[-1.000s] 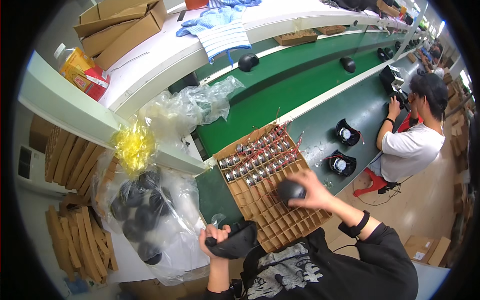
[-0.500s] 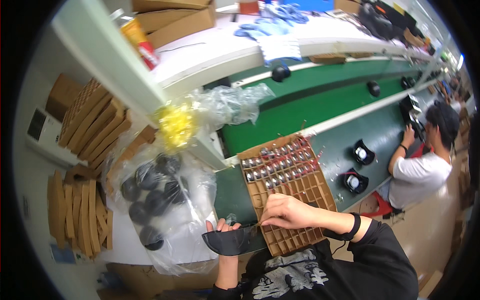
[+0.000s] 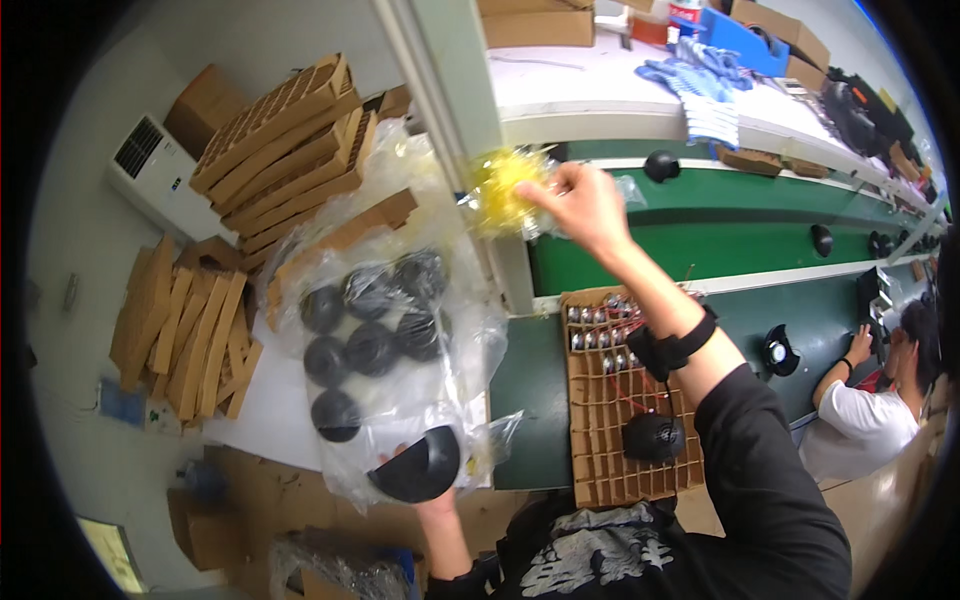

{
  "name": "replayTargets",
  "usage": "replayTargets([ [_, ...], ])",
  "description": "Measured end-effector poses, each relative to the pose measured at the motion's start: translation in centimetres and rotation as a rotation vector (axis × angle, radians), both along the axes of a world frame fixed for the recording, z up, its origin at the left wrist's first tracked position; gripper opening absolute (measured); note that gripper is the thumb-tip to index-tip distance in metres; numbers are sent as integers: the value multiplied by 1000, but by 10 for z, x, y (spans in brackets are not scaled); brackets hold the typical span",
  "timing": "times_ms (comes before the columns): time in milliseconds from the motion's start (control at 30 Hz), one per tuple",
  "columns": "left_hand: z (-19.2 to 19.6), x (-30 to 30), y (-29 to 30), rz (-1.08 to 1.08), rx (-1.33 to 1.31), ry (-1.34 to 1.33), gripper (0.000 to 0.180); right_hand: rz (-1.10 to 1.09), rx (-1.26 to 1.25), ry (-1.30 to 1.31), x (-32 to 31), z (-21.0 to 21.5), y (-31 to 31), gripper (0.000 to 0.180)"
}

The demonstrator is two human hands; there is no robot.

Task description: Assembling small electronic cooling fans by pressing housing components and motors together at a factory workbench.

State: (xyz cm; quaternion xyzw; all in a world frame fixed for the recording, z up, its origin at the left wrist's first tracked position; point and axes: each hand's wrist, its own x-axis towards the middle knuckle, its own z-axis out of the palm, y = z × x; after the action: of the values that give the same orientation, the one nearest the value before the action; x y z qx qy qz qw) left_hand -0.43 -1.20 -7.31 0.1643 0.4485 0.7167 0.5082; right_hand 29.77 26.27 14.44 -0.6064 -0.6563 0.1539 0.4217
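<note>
Green bench (image 3: pixel 530 400) | left hand (image 3: pixel 436 503): holding 1 black shell (image 3: pixel 418 472) | beyond it: 7 domes (image 3: pixel 371 347) (bagged, roughly counted) | right hand (image 3: pixel 588 208): at 1 yellow bundle (image 3: pixel 497 203), can't tell its grip

The carton tray (image 3: pixel 595 470) sits on the bench (image 3: pixel 530 405), speakers (image 3: pixel 592 340) in its far rows, one shell (image 3: pixel 653 438) atop its near half. Left of it: a plastic bag (image 3: pixel 470 350) holding shells (image 3: pixel 371 348). Behind the bench I see a conveyor (image 3: pixel 700 238), then a shelf (image 3: pixel 570 85).
</note>
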Motion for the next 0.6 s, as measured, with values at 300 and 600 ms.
replayTargets([
  [300, 35, 84, 37, -233, 92, -829, 45, 460, -285, 716, 25, -45, -35, 44],
  [600, 30, 100, 41, -400, 78, -918, 48, 610, -290, 885, 25, -3, -57, 27],
])
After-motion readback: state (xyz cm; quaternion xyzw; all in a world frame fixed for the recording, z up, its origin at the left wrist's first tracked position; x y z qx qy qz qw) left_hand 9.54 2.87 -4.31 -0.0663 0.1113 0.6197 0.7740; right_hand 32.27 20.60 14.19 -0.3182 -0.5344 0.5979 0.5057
